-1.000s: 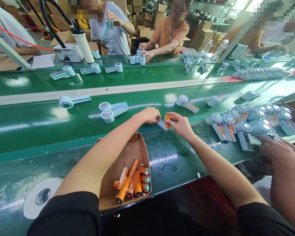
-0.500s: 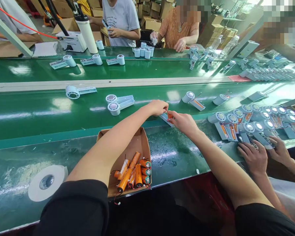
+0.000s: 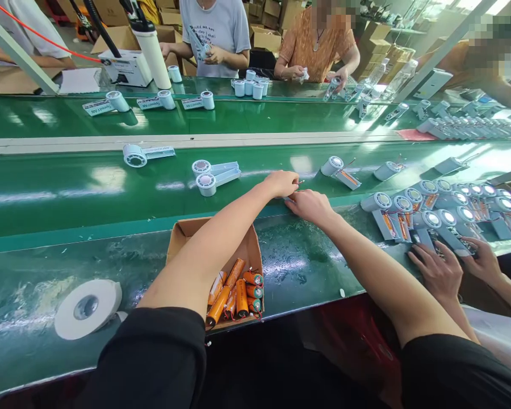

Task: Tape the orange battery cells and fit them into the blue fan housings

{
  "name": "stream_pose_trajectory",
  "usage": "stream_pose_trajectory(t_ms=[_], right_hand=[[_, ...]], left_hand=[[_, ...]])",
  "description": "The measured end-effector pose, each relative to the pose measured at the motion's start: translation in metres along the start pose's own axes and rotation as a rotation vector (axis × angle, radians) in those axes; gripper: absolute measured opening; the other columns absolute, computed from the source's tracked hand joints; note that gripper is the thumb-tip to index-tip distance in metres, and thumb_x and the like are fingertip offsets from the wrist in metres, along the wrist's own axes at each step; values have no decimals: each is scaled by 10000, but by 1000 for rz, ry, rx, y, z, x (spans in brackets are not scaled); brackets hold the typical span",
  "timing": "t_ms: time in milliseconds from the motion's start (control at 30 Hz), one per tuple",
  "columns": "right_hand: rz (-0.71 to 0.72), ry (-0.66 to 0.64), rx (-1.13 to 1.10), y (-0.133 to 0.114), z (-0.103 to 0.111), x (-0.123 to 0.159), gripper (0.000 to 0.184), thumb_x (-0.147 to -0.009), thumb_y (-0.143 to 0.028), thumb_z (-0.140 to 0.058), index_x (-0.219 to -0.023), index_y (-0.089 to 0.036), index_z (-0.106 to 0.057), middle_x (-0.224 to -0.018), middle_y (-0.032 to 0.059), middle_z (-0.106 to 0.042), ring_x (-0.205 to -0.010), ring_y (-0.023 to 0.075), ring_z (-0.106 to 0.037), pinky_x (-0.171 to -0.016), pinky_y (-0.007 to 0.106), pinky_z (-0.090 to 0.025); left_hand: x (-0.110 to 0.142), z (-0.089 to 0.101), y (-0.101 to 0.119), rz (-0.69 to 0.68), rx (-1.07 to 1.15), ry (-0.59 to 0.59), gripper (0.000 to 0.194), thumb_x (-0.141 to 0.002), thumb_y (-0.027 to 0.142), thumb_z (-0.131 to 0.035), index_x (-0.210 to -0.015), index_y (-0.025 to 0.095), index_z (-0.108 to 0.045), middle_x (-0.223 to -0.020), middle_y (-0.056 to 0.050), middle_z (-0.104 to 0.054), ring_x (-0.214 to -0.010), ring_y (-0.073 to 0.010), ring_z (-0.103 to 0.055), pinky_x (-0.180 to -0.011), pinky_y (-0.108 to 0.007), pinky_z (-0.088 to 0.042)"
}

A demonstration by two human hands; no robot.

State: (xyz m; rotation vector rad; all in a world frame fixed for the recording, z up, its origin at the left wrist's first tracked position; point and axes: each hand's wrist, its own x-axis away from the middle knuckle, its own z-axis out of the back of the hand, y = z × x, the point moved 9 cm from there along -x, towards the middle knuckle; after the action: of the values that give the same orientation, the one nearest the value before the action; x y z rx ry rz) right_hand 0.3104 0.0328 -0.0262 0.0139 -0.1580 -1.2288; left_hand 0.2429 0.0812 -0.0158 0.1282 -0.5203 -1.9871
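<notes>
Close together over the near edge of the green belt, my two hands work at a pale blue handheld fan [image 3: 287, 198], mostly hidden beneath them. My left hand [image 3: 282, 184] is closed on its far part, and a thin wire end pokes out by the fingertips. My right hand [image 3: 310, 205] has its fingers closed at the handle, just to the right. The battery is out of sight under the hands. Below my left forearm, an open cardboard box [image 3: 258, 250] holds several orange batteries [image 3: 241, 298] with wires.
A roll of white tape [image 3: 70, 309] lies on the bench at left. Handheld fans [image 3: 206, 184] rest on the belt [image 3: 68, 199]. At right, rows of fans [image 3: 402, 205] stand beside a co-worker's hands [image 3: 440, 270]. More people work across the line.
The orange battery between my fingers has gone out of sight as my hands closed in over the fan. Fans on the near belt have shifted slightly right in view.
</notes>
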Motion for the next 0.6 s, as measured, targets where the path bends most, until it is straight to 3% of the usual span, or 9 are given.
stream_pose_trajectory(t_ms=[100,200,267,367,400,467,533,600], right_hand=[[78,18,-17,1,5,-3,353,-1046,-411,-540,-1208,-228,-796,-1236,160,-781,-1069,333,-756,-815,368,-553],[96,47,-46,13,8,-10,300,-1015,-351,-586,-1167,-240,-819,-1215,127,-796,-1075,323,-746,-827,361,-537],[3,99,-96,29,9,-16,299,-973,-349,-653,-1207,-255,-813,-1139,123,-816,-1004,327,-750,-799,369,-522],[-126,218,-215,49,10,-21,371,-960,-372,-679,-1288,-227,-774,-1085,160,-818,-942,339,-740,-785,395,-497],[-139,249,-245,51,10,-21,368,-958,-361,-679,-1274,-198,-775,-1076,183,-814,-953,347,-734,-803,409,-493],[-123,322,-285,48,17,-19,311,-943,-317,-681,-1178,-145,-790,-1113,230,-796,-1041,363,-716,-899,447,-486],[-86,454,-329,36,36,-9,248,-923,-320,-690,-1065,-146,-795,-1274,262,-738,-1218,377,-649,-1047,498,-434],[-27,592,-415,16,60,10,236,-917,-380,-692,-1008,-182,-783,-1422,246,-658,-1370,375,-543,-1150,543,-351]], left_hand=[[25,9,2,-24,30,20,384,-990,311,-574,-1355,203,-628,-1371,-75,-707,-1299,-228,-608,-1139,-344,-430],[101,38,-22,-56,157,173,424,-996,335,-584,-1397,199,-609,-1437,-80,-671,-1351,-220,-580,-1198,-355,-393],[188,57,-63,11,276,322,378,-1027,394,-520,-1317,199,-664,-1353,-72,-719,-1225,-202,-659,-1108,-328,-487],[366,70,-147,439,178,658,453,-1027,546,-460,-1246,236,-707,-1288,-38,-749,-1169,-230,-680,-1100,-403,-522],[420,61,-166,560,92,656,488,-1012,601,-460,-1248,262,-718,-1315,-19,-742,-1219,-256,-660,-1130,-454,-507],[500,21,-189,667,-8,461,604,-945,725,-498,-1267,275,-741,-1403,-50,-706,-1314,-342,-611,-1144,-553,-494],[548,-14,-192,650,-93,386,607,-962,715,-474,-1238,261,-767,-1492,-103,-642,-1357,-379,-581,-1150,-580,-491],[568,-35,-182,591,-199,430,532,-1027,598,-424,-1179,237,-783,-1523,-141,-601,-1368,-382,-568,-1148,-587,-491]])
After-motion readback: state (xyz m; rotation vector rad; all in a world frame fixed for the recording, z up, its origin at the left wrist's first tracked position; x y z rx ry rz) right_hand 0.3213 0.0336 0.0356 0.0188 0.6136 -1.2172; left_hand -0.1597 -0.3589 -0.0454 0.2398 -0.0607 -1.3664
